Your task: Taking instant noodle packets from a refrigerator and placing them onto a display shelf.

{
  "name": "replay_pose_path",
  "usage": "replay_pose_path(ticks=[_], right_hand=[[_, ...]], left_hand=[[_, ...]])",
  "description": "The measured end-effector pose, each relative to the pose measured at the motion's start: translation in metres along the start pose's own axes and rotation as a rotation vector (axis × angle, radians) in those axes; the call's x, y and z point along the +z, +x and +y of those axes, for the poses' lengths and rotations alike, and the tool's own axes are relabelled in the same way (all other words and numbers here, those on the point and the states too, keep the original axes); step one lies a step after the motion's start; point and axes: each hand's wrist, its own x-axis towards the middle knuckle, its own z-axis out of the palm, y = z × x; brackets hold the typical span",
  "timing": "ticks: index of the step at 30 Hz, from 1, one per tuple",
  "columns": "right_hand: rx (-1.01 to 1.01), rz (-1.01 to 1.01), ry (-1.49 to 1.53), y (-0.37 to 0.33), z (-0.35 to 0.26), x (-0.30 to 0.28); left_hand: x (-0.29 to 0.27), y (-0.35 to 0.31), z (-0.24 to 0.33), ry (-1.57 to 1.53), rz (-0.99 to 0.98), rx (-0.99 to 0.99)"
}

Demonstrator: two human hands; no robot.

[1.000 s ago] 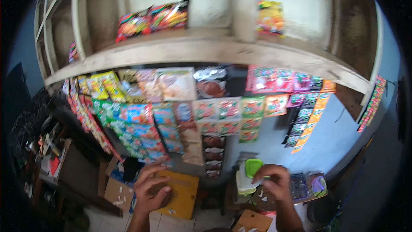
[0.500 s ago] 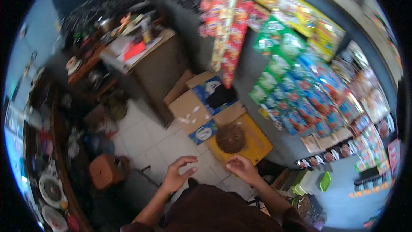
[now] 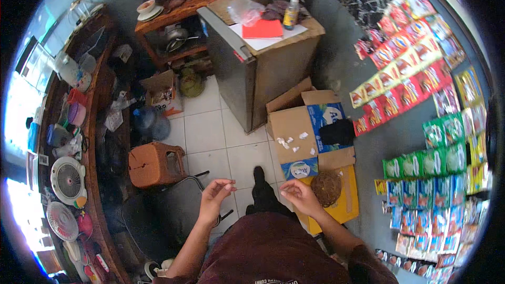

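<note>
Over tiled floor (image 3: 202, 134) | both hands (image 3: 213, 200) (image 3: 300, 195) loosely spread | cardboard box (image 3: 288, 121), white-on-blue lettering | printed sachets (image 3: 425, 163) at right

The person wears a dark maroon shirt (image 3: 273, 244) of plain cloth, rounded over the front, with a pale printed marking (image 3: 276, 281) partly cut off by the lower edge. Its sleeves (image 3: 371, 265) are the same deep maroon and loose at the opening, leaving the forearms bare. Below it come black trousers (image 3: 267, 200), then a narrow black foot covering (image 3: 259, 172) (shoe or sock, too small to tell). The left hand (image 3: 214, 193) and right hand (image 3: 300, 196) are uncovered.
</note>
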Motion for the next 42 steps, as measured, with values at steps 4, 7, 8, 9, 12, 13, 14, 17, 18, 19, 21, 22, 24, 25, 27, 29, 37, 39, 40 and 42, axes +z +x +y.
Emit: replay_pose_path(ticks=[4,7,8,9,12,13,14,17,18,19,21,22,24,25,27,29,37,39,40,42], right_hand=[[-0.047,-0.024,0.07,0.089,-0.038,0.006],[-0.101,-0.055,0.039,0.156,-0.072,0.003],[-0.145,-0.057,-0.022,0.179,-0.088,0.002],[-0.189,-0.061,-0.08,0.202,-0.102,0.002],[-0.359,-0.048,-0.24,0.27,-0.149,0.002],[-0.355,-0.059,-0.24,0.292,-0.162,0.004],[-0.404,-0.038,-0.279,0.314,-0.175,0.008],[-0.519,0.013,-0.34,0.375,-0.21,0.027],[-0.586,0.049,-0.364,0.392,-0.221,0.035],[-0.568,0.072,-0.351,0.407,-0.232,0.039],[-0.611,0.139,-0.387,0.445,-0.234,0.046],[-0.656,0.195,-0.416,0.465,-0.235,0.051],[-0.686,0.283,-0.523,0.5,-0.239,0.057],[-0.701,0.318,-0.569,0.517,-0.243,0.06],[-0.697,0.391,-0.684,0.549,-0.255,0.064],[-0.635,0.473,-0.767,0.576,-0.262,0.066],[-0.317,0.63,-1.008,0.65,-0.265,0.077],[-0.268,0.644,-1.019,0.659,-0.271,0.084],[-0.244,0.66,-1.041,0.667,-0.274,0.08],[-0.203,0.646,-1.043,0.673,-0.274,0.071]], left_hand=[[0.0,0.068,0.03,0.016,0.03,0.012],[0.0,0.12,0.056,-0.012,0.072,0.036],[0.0,0.137,0.066,-0.025,0.103,0.039],[-0.001,0.153,0.076,-0.032,0.119,0.037],[-0.001,0.193,0.115,-0.017,0.101,0.122],[-0.004,0.205,0.126,-0.022,0.093,0.161],[-0.008,0.217,0.137,-0.025,0.085,0.201],[-0.031,0.248,0.165,-0.024,0.118,0.198],[-0.041,0.259,0.173,-0.009,0.132,0.205],[-0.051,0.273,0.18,-0.008,0.125,0.204],[-0.075,0.303,0.193,0.032,0.118,0.227],[-0.087,0.316,0.202,0.038,0.113,0.222],[-0.111,0.344,0.223,0.066,0.119,0.228],[-0.125,0.359,0.232,0.074,0.11,0.221],[-0.151,0.392,0.249,0.177,0.054,0.258],[-0.164,0.426,0.275,0.292,-0.005,0.268],[-0.139,0.587,0.353,0.773,-0.227,0.688],[-0.133,0.615,0.361,0.824,-0.244,0.816],[-0.125,0.631,0.369,0.922,-0.264,0.846],[-0.112,0.657,0.377,1.017,-0.297,0.884]])
